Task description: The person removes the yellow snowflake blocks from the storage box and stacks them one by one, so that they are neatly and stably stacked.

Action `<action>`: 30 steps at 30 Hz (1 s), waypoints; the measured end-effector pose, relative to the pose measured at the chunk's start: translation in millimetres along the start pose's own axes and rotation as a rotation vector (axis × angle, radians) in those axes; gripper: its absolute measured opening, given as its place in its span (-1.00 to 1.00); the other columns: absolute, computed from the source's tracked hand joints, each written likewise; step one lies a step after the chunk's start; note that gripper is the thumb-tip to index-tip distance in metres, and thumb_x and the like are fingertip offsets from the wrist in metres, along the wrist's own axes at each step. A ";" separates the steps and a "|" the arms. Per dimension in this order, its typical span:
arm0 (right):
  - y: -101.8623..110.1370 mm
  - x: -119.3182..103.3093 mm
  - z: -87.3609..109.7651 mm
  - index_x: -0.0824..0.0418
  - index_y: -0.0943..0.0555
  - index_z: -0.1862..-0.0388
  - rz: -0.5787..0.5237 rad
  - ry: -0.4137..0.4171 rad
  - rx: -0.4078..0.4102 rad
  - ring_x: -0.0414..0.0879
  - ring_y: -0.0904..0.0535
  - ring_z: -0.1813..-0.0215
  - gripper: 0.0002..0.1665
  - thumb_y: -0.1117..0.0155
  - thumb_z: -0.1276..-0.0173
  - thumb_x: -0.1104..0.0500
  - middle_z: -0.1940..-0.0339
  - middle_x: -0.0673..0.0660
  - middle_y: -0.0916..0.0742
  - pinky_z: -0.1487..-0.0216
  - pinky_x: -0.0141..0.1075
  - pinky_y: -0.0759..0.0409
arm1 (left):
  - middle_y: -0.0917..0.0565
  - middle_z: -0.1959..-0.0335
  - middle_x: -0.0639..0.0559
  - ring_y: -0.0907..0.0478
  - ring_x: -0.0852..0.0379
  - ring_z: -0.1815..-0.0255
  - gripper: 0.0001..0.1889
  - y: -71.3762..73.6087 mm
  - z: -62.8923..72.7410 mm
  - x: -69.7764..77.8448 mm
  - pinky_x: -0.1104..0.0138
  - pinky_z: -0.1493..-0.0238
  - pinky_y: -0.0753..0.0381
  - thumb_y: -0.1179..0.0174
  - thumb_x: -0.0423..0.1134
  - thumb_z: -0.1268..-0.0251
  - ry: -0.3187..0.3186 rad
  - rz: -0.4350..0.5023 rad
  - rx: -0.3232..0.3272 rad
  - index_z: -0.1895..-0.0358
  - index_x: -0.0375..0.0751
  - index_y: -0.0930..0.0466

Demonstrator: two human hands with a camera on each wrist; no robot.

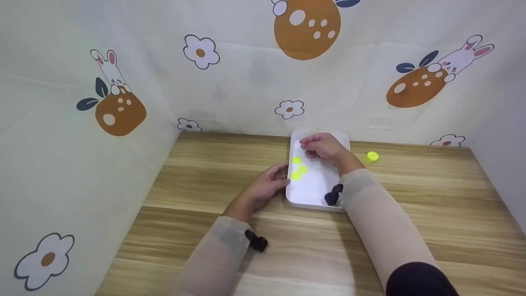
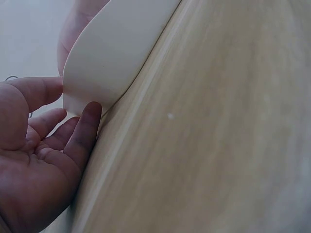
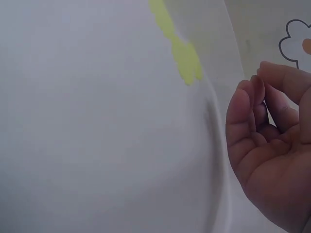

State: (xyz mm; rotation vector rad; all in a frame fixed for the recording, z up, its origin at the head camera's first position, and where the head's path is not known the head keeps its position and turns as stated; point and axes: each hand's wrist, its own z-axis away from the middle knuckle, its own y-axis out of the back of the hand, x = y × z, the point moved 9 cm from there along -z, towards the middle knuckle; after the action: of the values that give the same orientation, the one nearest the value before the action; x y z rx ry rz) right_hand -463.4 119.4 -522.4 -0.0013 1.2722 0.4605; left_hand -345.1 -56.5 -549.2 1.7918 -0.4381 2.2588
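A white rectangular tray (image 1: 316,193) lies on the wooden table in the head view. Three flat, bright yellow scalloped pieces (image 1: 302,169) sit along its left side; in the right wrist view, yellow pieces (image 3: 184,60) lie close to the tray wall. My left hand (image 1: 265,187) touches the tray's left wall, fingers spread along it; the left wrist view has the fingertips (image 2: 91,111) against the outer side. Over the tray's far end is my right hand (image 1: 322,147), fingers bent with the tips near the thumb. Nothing shows between them.
To the right of the tray stands a small yellow flower-shaped stack (image 1: 372,156). A cloth wall (image 1: 246,82) printed with rabbits and flowers rises right behind the tray. Each sleeve carries a black wrist device (image 1: 257,241).
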 end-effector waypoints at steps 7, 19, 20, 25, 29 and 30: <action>-3.7 6.7 -1.7 0.20 -0.74 -0.24 0.143 -0.008 -0.045 -0.09 -0.66 0.05 -0.61 -0.44 -0.47 0.19 0.11 0.01 -0.78 -0.02 -0.37 -0.70 | -0.43 -0.62 -0.22 -0.44 -0.14 -0.60 -0.30 -1.3 -1.1 1.3 0.06 -0.57 -0.55 -0.21 -0.40 -0.53 -0.002 0.006 -0.011 -0.67 -0.16 -0.26; -8.0 7.3 -0.1 0.05 -0.76 -0.25 0.385 -0.016 -0.063 -0.05 -0.59 -0.15 -0.51 -0.57 -0.33 0.13 -0.13 0.06 -0.76 -0.26 -0.25 -0.57 | -0.38 -0.66 -0.20 -0.41 -0.14 -0.63 -0.29 -0.5 -0.5 3.0 0.07 -0.59 -0.52 -0.18 -0.41 -0.54 -0.022 0.003 -0.025 -0.69 -0.19 -0.21; -8.2 6.9 0.1 0.04 -0.76 -0.24 0.412 -0.015 -0.063 -0.03 -0.58 -0.16 -0.51 -0.57 -0.33 0.12 -0.14 0.06 -0.76 -0.30 -0.22 -0.56 | -0.38 -0.66 -0.20 -0.40 -0.14 -0.63 -0.29 -0.4 -0.5 2.9 0.07 -0.60 -0.51 -0.19 -0.41 -0.54 -0.021 0.003 -0.024 -0.69 -0.19 -0.21; -10.4 6.8 -0.7 -0.02 -0.78 -0.23 0.509 -0.009 -0.069 0.01 -0.57 -0.20 -0.55 -0.56 -0.35 0.08 -0.14 0.08 -0.75 -0.42 -0.11 -0.52 | -0.41 -0.65 -0.20 -0.41 -0.14 -0.63 -0.29 -0.6 0.5 2.8 0.06 -0.61 -0.49 -0.19 -0.42 -0.54 -0.013 -0.001 -0.016 -0.69 -0.18 -0.21; -11.4 8.0 -0.2 -0.03 -0.79 -0.20 0.504 -0.025 -0.064 0.02 -0.56 -0.18 -0.57 -0.56 -0.35 0.09 -0.11 0.07 -0.74 -0.39 -0.11 -0.52 | -0.41 -0.64 -0.20 -0.42 -0.13 -0.62 -0.29 -0.6 1.2 2.0 0.06 -0.60 -0.51 -0.20 -0.40 -0.54 -0.004 -0.003 -0.014 -0.69 -0.16 -0.22; -11.4 7.8 0.0 -0.03 -0.79 -0.19 0.503 -0.024 -0.060 0.01 -0.56 -0.18 -0.57 -0.56 -0.35 0.10 -0.10 0.07 -0.74 -0.38 -0.11 -0.52 | -0.41 -0.64 -0.19 -0.41 -0.13 -0.63 -0.29 -0.6 1.0 1.8 0.06 -0.60 -0.51 -0.20 -0.40 -0.54 -0.004 -0.003 -0.015 -0.69 -0.16 -0.22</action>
State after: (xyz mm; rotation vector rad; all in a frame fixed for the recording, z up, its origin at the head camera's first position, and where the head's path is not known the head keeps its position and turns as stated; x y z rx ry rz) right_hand -457.9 111.6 -532.5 0.2781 1.2304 0.9278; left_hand -344.4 -56.3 -547.2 1.7894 -0.4509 2.2440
